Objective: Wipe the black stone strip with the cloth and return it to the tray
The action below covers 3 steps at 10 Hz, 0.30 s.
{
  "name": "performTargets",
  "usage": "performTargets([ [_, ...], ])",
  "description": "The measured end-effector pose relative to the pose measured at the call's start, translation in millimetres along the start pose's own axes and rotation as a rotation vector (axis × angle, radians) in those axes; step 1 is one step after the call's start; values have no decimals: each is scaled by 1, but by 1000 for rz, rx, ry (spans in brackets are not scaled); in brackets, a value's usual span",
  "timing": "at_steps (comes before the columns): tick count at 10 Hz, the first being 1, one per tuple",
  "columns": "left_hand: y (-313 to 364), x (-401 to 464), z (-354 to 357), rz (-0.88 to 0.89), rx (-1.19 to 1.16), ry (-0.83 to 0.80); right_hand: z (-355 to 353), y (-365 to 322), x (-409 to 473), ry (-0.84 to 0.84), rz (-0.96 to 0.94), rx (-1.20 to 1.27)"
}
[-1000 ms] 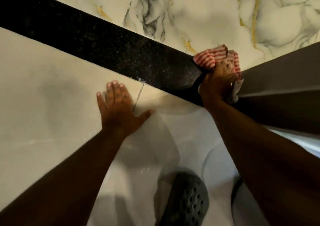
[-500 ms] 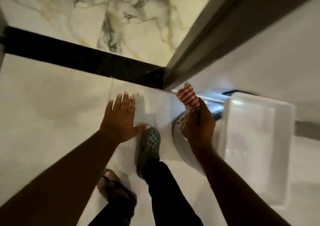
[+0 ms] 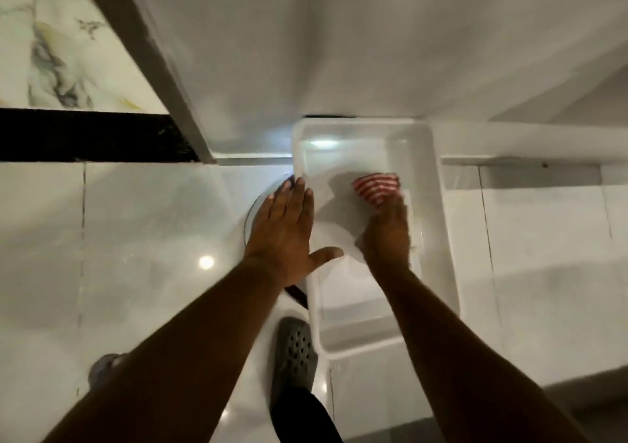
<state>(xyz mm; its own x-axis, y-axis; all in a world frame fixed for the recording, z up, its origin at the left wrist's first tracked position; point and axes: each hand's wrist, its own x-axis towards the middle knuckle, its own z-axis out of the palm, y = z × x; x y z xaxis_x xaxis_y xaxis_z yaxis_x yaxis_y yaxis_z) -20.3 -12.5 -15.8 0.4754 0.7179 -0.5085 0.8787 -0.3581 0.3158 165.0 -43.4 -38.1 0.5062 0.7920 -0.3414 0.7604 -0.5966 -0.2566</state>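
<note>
Gripping the striped cloth (image 3: 375,187) over the glossy rectangular tray (image 3: 445,238), right hand (image 3: 385,235) (left hand (image 3: 283,235) fingers spread).

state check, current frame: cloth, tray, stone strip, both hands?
cloth: bunched, inside the tray, in the right hand's fingers
tray: upright on the floor, holds only the cloth
black stone strip: bare, nothing touching it
left hand: open, flat, over the tray's left rim
right hand: closed on the cloth
</note>
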Motion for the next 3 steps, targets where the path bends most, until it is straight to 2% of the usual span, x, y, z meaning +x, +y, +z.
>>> performTargets([
  [1, 16, 8, 14, -80, -7, -15, 43, 8, 3, -221, -51, -72],
  [2, 20, 2, 3, -135, -5, -27, 29, 7, 4, -244, -42, 79],
  [3, 21, -21, -24, -218, -18, 28, -24, 22, -3, -240, -242, 61],
])
